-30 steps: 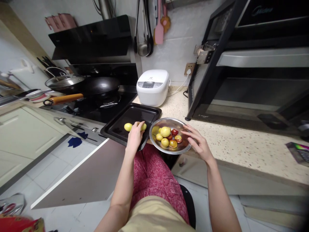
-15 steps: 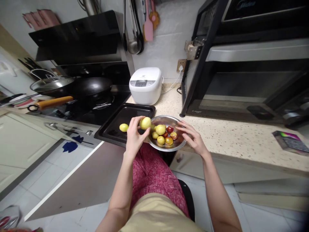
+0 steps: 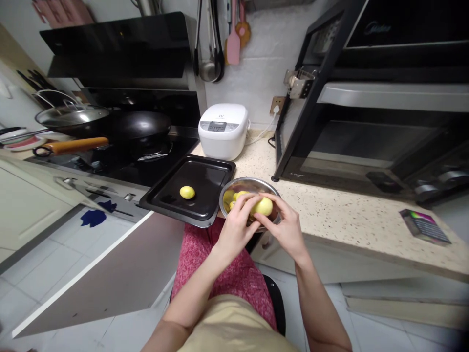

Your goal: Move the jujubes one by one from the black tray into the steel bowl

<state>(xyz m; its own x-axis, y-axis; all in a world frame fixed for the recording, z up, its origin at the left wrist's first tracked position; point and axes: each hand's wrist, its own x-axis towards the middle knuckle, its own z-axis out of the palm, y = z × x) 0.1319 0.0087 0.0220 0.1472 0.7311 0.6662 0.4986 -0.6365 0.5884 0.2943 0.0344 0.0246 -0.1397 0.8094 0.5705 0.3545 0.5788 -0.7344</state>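
Over the steel bowl [image 3: 224,188], both hands meet around a large yellow-green fruit [image 3: 264,207]. My left hand [image 3: 238,226] closes on it from the left, and my right hand [image 3: 288,229] grips it from the right with curled fingers. More yellow fruits [image 3: 230,197] lie in the bowl, mostly hidden behind the hands. To the left, a single yellow-green fruit [image 3: 187,192] rests on a black baking tray [image 3: 201,176]. The tray stands beside the bowl at the counter's front edge.
A white rice cooker [image 3: 223,139] stands behind the tray. On the left hob is a wok [image 3: 141,124] and a lidded pan whose wooden handle [image 3: 76,145] points outward. An oven [image 3: 351,146] occupies the right side, near a small dark box [image 3: 425,227]. Below, a cabinet door [image 3: 106,278] hangs open.
My left hand has carried the fruit rightward from the tray side to above the bowl. My right hand has left the bowl's right rim and closed on the same fruit.
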